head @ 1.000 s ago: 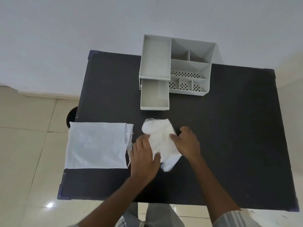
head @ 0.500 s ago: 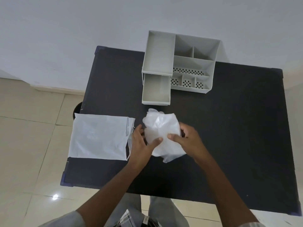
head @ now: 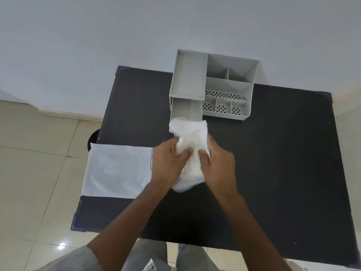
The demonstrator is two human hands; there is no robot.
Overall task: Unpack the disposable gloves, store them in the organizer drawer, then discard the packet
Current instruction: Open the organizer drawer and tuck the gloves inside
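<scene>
Both hands carry the gloves (head: 188, 137) up toward twelve o'clock, reaching the open drawer (head: 185, 108). Left hand (head: 168, 161) and right hand (head: 218, 165) clamp the bundle; the packet (head: 117, 171) lies at nine o'clock.

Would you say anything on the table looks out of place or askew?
Only slightly: the empty packet overhangs the left edge of the table. Both hands hold the gloves at the open drawer.

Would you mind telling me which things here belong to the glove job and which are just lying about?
Job:
gloves, gripped by left hand and right hand
open drawer of the organizer
packet, empty-looking
dark bin, probably

Lying about:
nothing else on the table
</scene>
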